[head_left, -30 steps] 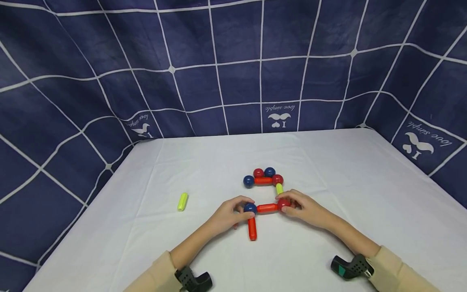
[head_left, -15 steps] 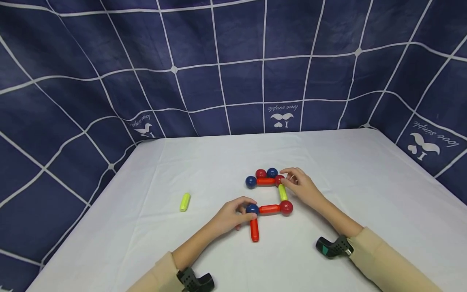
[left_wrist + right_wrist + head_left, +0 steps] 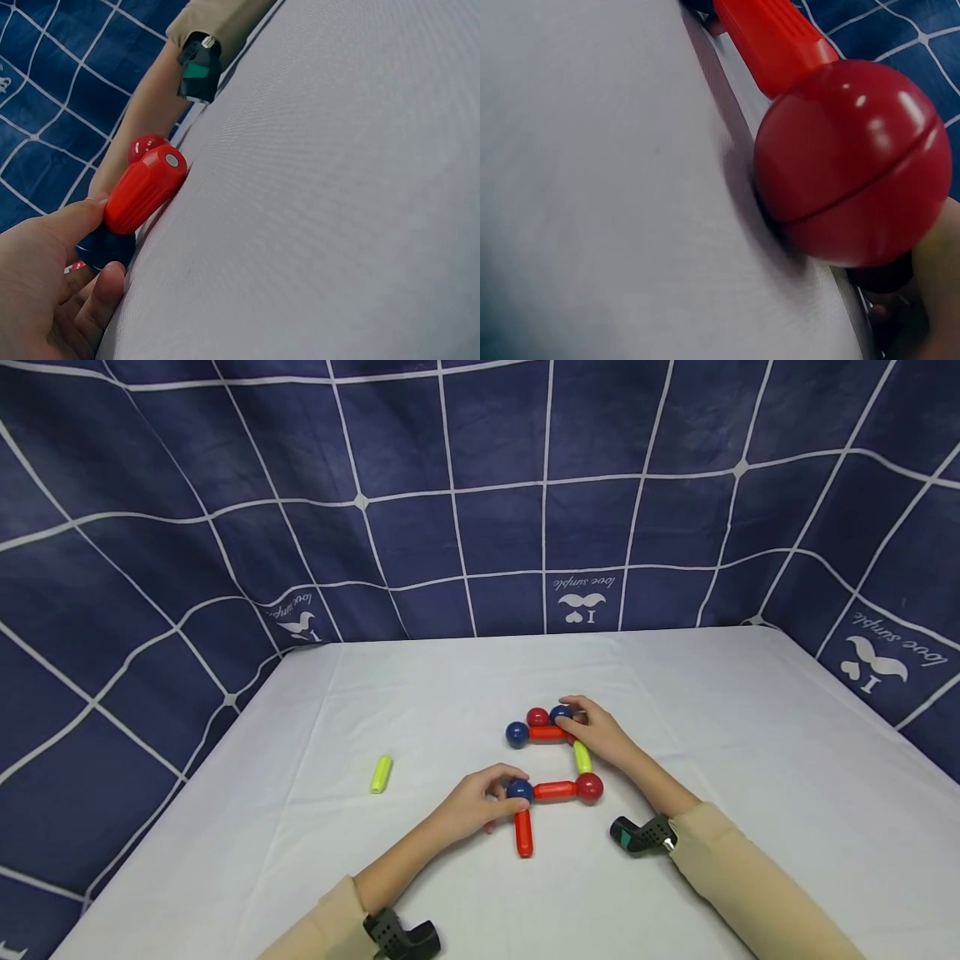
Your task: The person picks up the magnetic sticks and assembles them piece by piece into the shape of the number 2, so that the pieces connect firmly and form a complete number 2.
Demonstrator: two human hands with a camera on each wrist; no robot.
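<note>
My left hand (image 3: 468, 806) grips a blue ball (image 3: 519, 789) between thumb and fingers. From that ball a red rod (image 3: 523, 835) points toward me, and a second red rod (image 3: 555, 791) runs right to a red ball (image 3: 589, 788), large in the right wrist view. A yellow-green rod (image 3: 582, 758) leads back from there toward a corner ball mostly hidden by my right hand (image 3: 603, 735). That hand pinches the rear blue ball (image 3: 560, 713), beside a loose-looking red ball (image 3: 537, 717). A back red rod (image 3: 547, 734) ends at another blue ball (image 3: 517, 734).
A single yellow-green rod (image 3: 381, 774) lies on the white cloth (image 3: 315, 860) at the left. Dark blue curtain (image 3: 495, 527) with white grid lines stands behind and at both sides of the table. Each wrist carries a small black camera (image 3: 641, 835).
My right hand has left the front red ball, passed the rear corner ball, and now takes hold of the rear blue ball. My left hand keeps its grip in place.
</note>
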